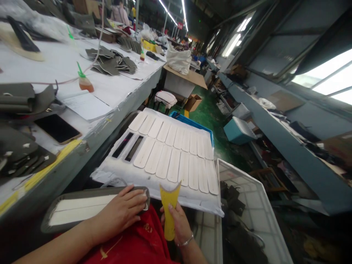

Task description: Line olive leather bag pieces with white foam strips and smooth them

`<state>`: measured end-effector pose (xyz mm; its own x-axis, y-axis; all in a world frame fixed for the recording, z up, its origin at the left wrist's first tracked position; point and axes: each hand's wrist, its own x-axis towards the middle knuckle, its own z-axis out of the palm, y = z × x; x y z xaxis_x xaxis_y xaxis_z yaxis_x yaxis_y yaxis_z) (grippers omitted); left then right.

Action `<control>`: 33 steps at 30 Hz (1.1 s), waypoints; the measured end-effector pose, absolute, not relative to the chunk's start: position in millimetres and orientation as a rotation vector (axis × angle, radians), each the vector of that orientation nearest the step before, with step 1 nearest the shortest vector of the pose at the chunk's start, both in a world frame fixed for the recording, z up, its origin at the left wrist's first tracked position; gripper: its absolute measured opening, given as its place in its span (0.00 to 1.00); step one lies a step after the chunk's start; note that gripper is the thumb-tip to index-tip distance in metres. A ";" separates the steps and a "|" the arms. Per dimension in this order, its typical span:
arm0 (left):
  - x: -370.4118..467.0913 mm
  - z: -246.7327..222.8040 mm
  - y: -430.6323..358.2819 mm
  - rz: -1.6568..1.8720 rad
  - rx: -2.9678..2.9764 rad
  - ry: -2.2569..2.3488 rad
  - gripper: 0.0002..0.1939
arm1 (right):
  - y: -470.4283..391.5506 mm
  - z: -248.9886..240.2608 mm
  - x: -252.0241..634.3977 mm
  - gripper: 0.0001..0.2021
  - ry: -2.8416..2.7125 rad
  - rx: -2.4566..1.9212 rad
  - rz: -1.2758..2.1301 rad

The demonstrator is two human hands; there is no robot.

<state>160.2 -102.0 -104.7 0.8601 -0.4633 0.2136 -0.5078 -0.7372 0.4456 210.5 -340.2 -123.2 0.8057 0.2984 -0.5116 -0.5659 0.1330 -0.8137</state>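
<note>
My right hand [178, 223] is closed around a yellow scraper [171, 203] with a concave, flared end that points up and away from me. My left hand [125, 209] lies flat, fingers stretched, over the right end of a long grey-edged piece [77, 211] with a white inner face. That piece rests near my lap, over red cloth [137, 242]. Beyond both hands is a white-covered board [115, 174] carrying two rows of white rounded strips [165, 161]. Two dark strips [134, 148] show at its left side.
On the left workbench [121, 88] are a phone [57, 128], a glue bottle [85, 82] and grey cut pieces [112, 60]. A white crate [247, 176] with dark pieces stands at right. A blue bin [239, 130] sits beyond. Another person [120, 14] is far back.
</note>
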 end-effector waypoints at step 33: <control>215.8 -59.6 -46.2 -0.259 2.086 -0.746 0.30 | -340.3 -118.3 211.4 0.18 0.297 -1.276 0.610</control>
